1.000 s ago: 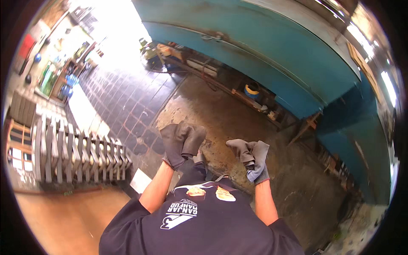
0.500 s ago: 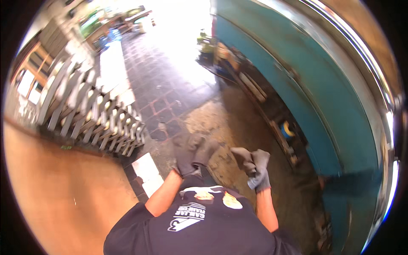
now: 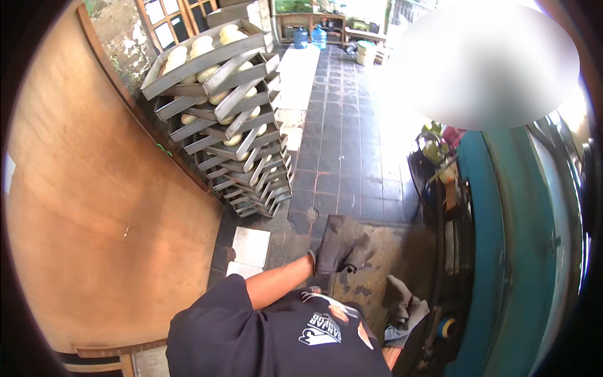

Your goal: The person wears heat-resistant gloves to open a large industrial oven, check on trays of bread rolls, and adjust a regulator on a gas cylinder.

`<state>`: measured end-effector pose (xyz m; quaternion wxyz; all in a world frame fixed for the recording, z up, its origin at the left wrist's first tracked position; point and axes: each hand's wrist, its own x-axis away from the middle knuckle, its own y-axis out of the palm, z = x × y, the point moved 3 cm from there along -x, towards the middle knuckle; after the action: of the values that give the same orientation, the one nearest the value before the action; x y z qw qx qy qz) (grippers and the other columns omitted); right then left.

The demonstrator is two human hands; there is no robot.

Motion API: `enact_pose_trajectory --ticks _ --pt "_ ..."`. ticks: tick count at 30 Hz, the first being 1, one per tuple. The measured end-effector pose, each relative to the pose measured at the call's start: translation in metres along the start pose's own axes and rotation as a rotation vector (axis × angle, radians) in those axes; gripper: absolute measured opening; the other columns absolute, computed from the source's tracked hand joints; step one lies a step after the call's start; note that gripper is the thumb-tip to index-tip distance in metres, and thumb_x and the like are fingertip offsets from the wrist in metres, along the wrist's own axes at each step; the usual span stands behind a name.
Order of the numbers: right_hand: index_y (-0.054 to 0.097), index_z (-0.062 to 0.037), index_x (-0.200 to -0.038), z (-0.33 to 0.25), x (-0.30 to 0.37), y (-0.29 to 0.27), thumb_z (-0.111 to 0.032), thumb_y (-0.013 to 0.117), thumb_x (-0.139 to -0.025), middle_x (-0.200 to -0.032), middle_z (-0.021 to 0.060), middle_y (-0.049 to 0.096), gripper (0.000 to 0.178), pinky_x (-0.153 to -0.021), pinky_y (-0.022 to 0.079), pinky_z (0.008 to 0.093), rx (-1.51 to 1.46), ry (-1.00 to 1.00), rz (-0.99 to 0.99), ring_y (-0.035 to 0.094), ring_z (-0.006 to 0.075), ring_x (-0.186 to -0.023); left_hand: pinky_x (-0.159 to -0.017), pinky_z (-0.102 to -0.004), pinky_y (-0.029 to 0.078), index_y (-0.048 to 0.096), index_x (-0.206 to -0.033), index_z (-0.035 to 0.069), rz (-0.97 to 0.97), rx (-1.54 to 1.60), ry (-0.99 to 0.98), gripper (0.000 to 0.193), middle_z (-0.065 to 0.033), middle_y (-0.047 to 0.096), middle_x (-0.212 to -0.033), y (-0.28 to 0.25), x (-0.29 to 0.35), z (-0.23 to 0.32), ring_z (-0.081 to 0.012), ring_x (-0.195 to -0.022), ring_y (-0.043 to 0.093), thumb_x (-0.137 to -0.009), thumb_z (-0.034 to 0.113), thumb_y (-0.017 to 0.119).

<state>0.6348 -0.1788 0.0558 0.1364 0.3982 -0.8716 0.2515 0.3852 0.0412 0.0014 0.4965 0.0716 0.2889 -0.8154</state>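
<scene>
My left hand (image 3: 320, 259), covered in dark grey fabric to the wrist, reaches forward over the floor. A dark grey folded cloth (image 3: 342, 239) lies around it and hides the fingers. Lower and to the right, my right hand (image 3: 397, 332) wears a grey knit glove with a bluish patch and is closed on a lighter grey cloth (image 3: 402, 301). The hands are apart from each other. Ahead to the left rises a tall stack of metal trays (image 3: 235, 78), set crosswise, with pale oval dough pieces (image 3: 203, 45) in them. Neither hand touches the stack.
A wooden panel (image 3: 113, 188) runs along my left. On the right stand a teal metal cabinet (image 3: 487, 207) and a low dark ledge with a roll of tape (image 3: 446, 327). Dark floor tiles (image 3: 326, 163) lead to blue water jugs (image 3: 319, 36) and a pale bucket (image 3: 365, 53).
My view has swung to the right and up, bringing the tray stack into clearer sight. My left hand has stretched forward; my right hand is now lower, near the cabinet side.
</scene>
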Motion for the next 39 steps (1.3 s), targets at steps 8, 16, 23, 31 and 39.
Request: enact_pose_trajectory --ticks 8,16,23,31,39 --pt "0.07 0.0045 -0.119 -0.049 -0.12 0.053 -0.041 0.049 -0.102 -0.099 0.0078 0.071 0.052 -0.072 0.051 0.031 -0.05 -0.058 -0.101 0.064 0.0169 -0.083 -0.082 -0.0377 0.054 0.071 -0.11 0.009 0.12 -0.067 -0.026 0.018 -0.0097 0.069 -0.1 -0.011 -0.087 -0.056 -0.0236 -0.092 0.067 -0.094 0.016 0.074" --pt "0.071 0.0029 -0.122 -0.152 -0.273 0.14 -0.034 0.053 -0.102 -0.099 0.0043 0.069 0.046 -0.07 0.05 0.0289 0.005 -0.177 -0.428 0.061 0.0138 -0.081 -0.081 -0.0337 0.055 0.071 -0.112 0.008 0.251 0.193 -0.158 0.014 -0.0083 0.07 -0.101 -0.051 -0.22 -0.054 -0.0176 -0.093 0.067 -0.1 0.014 0.069" --pt "0.071 0.0015 -0.126 -0.242 -0.355 0.214 -0.029 0.057 -0.102 -0.099 0.0013 0.068 0.041 -0.069 0.049 0.0271 0.077 -0.272 -0.756 0.059 0.011 -0.08 -0.08 -0.0312 0.055 0.07 -0.113 0.003 0.359 0.39 -0.156 0.015 -0.0026 0.069 -0.102 -0.047 -0.278 -0.09 -0.0128 -0.091 0.065 -0.104 0.015 0.068" --pt "0.072 -0.0001 -0.129 -0.294 -0.427 0.259 -0.022 0.061 -0.101 -0.099 -0.0022 0.066 0.037 -0.068 0.047 0.025 -0.004 -0.294 -0.899 0.056 0.0078 -0.078 -0.087 -0.0323 0.057 0.069 -0.121 0.003 0.456 0.236 -0.4 0.024 -0.0064 0.069 -0.111 -0.06 -0.335 -0.174 -0.0178 -0.102 0.067 -0.101 0.014 0.073" --pt "0.072 -0.0017 -0.133 -0.283 -0.475 0.229 -0.016 0.065 -0.101 -0.098 -0.0056 0.064 0.036 -0.066 0.046 0.023 -0.458 -0.085 -0.749 0.054 0.0047 -0.076 -0.083 -0.0434 0.052 0.069 -0.114 0.01 0.125 -0.309 -0.138 0.018 -0.0109 0.064 -0.097 -0.079 -0.45 -0.266 -0.0327 -0.089 0.062 -0.102 0.023 0.067"
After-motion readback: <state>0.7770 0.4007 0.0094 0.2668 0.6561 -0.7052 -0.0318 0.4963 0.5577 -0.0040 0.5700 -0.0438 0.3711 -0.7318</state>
